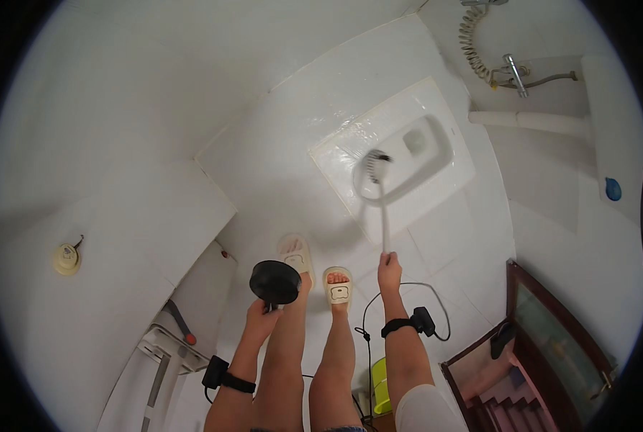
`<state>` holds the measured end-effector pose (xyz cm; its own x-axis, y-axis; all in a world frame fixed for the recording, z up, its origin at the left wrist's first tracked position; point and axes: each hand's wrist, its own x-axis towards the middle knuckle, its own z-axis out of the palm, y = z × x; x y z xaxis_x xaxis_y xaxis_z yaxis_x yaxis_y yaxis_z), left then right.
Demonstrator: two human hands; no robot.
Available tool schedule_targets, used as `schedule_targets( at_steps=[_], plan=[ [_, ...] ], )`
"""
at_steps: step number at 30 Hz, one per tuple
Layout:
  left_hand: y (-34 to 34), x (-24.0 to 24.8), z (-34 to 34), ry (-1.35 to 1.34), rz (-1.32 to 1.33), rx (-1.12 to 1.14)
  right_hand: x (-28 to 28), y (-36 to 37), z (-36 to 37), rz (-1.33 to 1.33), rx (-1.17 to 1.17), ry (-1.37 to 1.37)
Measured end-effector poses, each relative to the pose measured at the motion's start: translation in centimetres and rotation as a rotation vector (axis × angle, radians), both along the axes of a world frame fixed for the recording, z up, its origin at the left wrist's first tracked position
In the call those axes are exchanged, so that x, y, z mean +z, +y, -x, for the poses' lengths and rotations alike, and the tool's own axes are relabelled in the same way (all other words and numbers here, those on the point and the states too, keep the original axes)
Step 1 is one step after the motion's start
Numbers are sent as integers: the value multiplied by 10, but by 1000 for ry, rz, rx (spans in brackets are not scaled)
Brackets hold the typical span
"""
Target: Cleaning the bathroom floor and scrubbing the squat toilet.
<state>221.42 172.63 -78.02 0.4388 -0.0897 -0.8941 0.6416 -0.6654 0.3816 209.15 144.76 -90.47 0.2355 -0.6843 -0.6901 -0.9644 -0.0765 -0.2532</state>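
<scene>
My right hand (390,272) is closed around the end of a long white handle. The handle belongs to a toilet brush (384,216), its dark-and-white bristle head blurred over the near left part of the squat toilet (462,162). Whether the bristles touch the bowl, I cannot tell. In my left hand (262,317) is a black round dipper (275,281), gripped by its short handle, above the floor beside my left foot. What is inside the dipper does not show. Both wrists carry black strapped-on devices.
Wet, shiny white tiles (314,137) surround the toilet. A thin black cable (447,309) loops beside my right forearm. At right, a pipe (530,121) runs along the wall under a tap (515,75). A brown-framed door (551,345) stands at lower right, near a yellow-green object (380,385).
</scene>
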Motion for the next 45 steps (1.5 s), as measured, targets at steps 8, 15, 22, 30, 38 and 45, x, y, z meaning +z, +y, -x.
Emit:
schedule_targets(
  at_steps=[8, 15, 22, 30, 38, 45],
  plan=[
    [-21, 26, -45, -21, 158, 411, 4, 47, -152, -185, 485, -189],
    [-23, 23, -73, -43, 203, 441, -53, 19, -206, -62, 287, -293],
    [-27, 32, -81, -50, 190, 374, -2, -3, -123, -141, -527, -181],
    [-50, 40, -82, -89, 169, 272, 5, 24, -165, -102, 568, -136],
    [-81, 46, -83, -70, 155, 229, 11, -50, -36, 124, -84, -63],
    [-93, 43, -68, -60, 64, 332, 18, -25, -107, -144, 512, -44]
  ],
)
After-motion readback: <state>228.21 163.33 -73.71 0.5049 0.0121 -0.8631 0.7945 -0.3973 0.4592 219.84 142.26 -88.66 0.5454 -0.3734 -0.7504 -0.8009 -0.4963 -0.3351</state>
